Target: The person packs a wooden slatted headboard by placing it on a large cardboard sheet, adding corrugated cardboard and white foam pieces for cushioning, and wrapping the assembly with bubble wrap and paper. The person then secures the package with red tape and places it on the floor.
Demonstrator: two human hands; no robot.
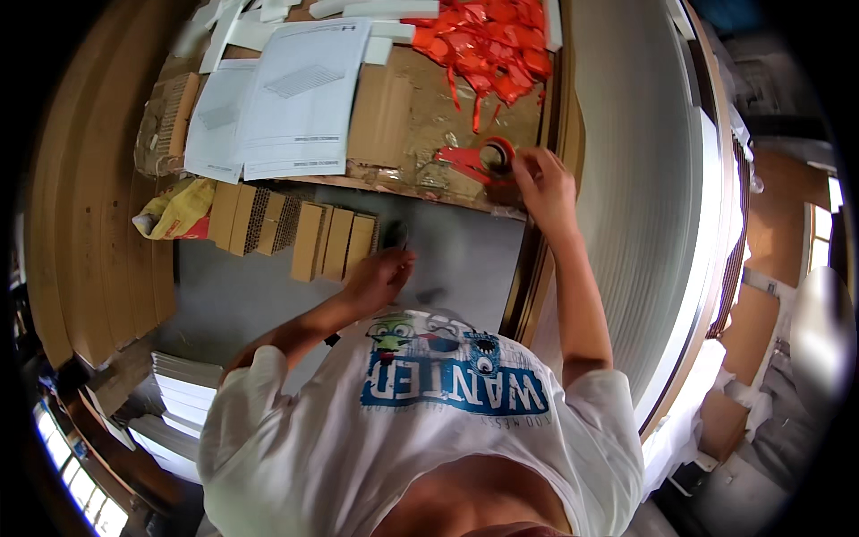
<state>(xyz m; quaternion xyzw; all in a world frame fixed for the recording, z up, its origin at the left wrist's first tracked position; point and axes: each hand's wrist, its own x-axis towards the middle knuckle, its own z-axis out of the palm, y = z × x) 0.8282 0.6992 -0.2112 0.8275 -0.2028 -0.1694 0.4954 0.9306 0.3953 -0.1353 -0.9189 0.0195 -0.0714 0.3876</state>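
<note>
At the right of the cardboard-covered worktop lies a red tape dispenser (465, 161) with a roll of tape in it. My right hand (548, 190) is at the roll's right side, its fingers bent and closed against the dispenser. My left hand (380, 276) hangs lower, in front of the worktop's near edge and beside a row of cardboard blocks (338, 243). Its fingers are curled together. A small dark, blurred shape shows just above them, and whether they hold it is unclear.
Printed instruction sheets (304, 103) and a cardboard piece (380, 116) lie on the worktop. Behind the dispenser is a heap of red plastic packets (492, 45); white foam strips (385, 11) lie at the back. Tall cardboard (98, 197) stands left, a stack of pale sheets (640, 179) right.
</note>
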